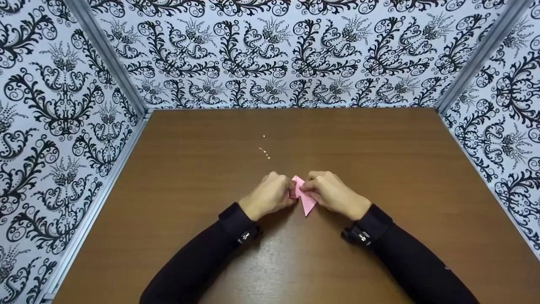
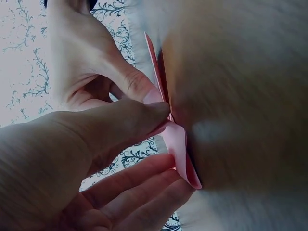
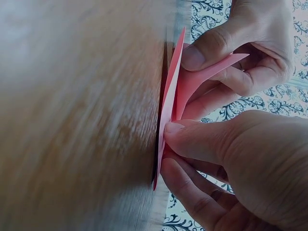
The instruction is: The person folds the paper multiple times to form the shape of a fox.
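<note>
A folded piece of pink paper (image 1: 308,204) lies between both hands at the middle of the wooden table, one pointed end toward the person. On its left side the left hand (image 1: 275,193) pinches a flap between thumb and fingers; in the right wrist view this flap (image 3: 202,77) stands out from the rest of the paper. The right hand (image 1: 331,192) holds the right side, its thumb (image 3: 185,132) pressed on the folded layers and its fingers beneath. In the left wrist view the paper (image 2: 175,142) is partly covered by the hands.
The brown wooden table (image 1: 190,160) spreads around the hands. Small bright specks (image 1: 264,152) show on it beyond the left hand. Walls with black-and-white scroll patterns (image 1: 261,55) and grey metal posts (image 1: 109,59) enclose the back and sides. Dark straps with small devices (image 1: 360,235) sit at the wrists.
</note>
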The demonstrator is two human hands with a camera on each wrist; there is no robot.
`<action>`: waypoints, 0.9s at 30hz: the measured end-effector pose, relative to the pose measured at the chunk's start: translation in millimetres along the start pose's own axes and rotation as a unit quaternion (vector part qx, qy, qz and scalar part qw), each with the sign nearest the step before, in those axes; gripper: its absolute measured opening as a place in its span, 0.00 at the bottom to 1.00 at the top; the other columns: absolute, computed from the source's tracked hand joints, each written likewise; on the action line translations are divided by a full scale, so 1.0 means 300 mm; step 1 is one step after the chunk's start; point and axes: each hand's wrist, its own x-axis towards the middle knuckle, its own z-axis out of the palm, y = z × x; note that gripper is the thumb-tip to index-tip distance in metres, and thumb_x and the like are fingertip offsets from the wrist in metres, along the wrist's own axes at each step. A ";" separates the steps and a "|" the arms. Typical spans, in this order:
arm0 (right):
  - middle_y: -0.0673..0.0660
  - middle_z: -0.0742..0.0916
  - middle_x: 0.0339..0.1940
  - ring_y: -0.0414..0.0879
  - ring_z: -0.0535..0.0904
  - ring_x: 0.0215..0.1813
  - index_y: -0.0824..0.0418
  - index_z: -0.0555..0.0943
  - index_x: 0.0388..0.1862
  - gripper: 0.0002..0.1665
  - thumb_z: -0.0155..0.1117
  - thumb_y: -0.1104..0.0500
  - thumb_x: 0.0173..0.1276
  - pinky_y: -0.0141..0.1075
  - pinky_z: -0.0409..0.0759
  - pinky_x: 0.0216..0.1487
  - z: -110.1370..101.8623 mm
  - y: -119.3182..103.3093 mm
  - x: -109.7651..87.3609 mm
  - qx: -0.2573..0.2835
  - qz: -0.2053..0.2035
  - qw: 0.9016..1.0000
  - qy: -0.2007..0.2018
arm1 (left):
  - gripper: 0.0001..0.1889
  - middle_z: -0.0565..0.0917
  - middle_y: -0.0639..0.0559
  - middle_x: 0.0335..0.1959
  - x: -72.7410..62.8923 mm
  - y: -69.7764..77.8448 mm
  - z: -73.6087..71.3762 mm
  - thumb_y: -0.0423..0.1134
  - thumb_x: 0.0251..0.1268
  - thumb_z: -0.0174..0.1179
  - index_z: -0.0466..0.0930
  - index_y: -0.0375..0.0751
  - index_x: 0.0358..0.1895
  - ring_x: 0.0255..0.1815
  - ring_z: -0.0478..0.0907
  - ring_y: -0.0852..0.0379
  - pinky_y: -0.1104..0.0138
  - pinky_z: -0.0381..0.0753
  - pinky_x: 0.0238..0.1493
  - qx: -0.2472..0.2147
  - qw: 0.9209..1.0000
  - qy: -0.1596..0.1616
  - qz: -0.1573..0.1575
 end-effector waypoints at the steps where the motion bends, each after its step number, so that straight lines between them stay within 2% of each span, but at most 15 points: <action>1: 0.58 0.91 0.38 0.53 0.92 0.41 0.61 0.99 0.51 0.10 0.80 0.71 0.77 0.47 0.93 0.43 0.000 0.000 0.000 0.001 -0.001 1.000 -0.001 | 0.07 0.96 0.52 0.31 -0.002 0.000 0.000 0.29 0.67 0.81 0.97 0.43 0.31 0.30 0.83 0.63 0.66 0.87 0.35 0.004 1.000 -0.001 0.004; 10: 0.60 0.93 0.43 0.56 0.95 0.46 0.64 0.99 0.53 0.10 0.79 0.71 0.78 0.51 0.96 0.49 -0.006 -0.006 0.002 0.011 0.004 1.000 -0.007 | 0.04 0.97 0.51 0.38 -0.016 -0.006 -0.015 0.33 0.69 0.84 0.98 0.43 0.36 0.33 0.89 0.55 0.55 0.94 0.40 0.033 0.998 -0.039 0.041; 16: 0.61 0.94 0.43 0.57 0.95 0.46 0.64 0.99 0.52 0.09 0.80 0.71 0.78 0.52 0.95 0.49 -0.005 -0.007 0.001 0.013 0.003 1.000 -0.008 | 0.03 1.00 0.49 0.44 -0.016 -0.009 -0.020 0.32 0.69 0.84 0.99 0.43 0.39 0.38 0.96 0.51 0.53 0.97 0.45 0.034 0.996 -0.059 0.055; 23: 0.60 0.93 0.42 0.55 0.94 0.44 0.64 0.99 0.52 0.09 0.82 0.69 0.76 0.50 0.95 0.47 -0.011 -0.003 0.009 0.012 0.008 1.000 -0.012 | 0.05 1.01 0.52 0.44 -0.019 -0.030 -0.010 0.37 0.72 0.85 1.02 0.43 0.45 0.47 0.99 0.50 0.53 0.98 0.54 0.015 0.996 -0.074 0.054; 27: 0.59 0.94 0.41 0.55 0.94 0.44 0.63 0.99 0.51 0.08 0.82 0.69 0.76 0.50 0.95 0.47 -0.015 -0.002 0.016 0.015 0.010 1.000 -0.014 | 0.08 1.01 0.50 0.46 -0.025 -0.035 -0.006 0.40 0.73 0.84 1.02 0.43 0.49 0.52 1.00 0.50 0.53 0.99 0.58 0.006 0.996 -0.066 0.052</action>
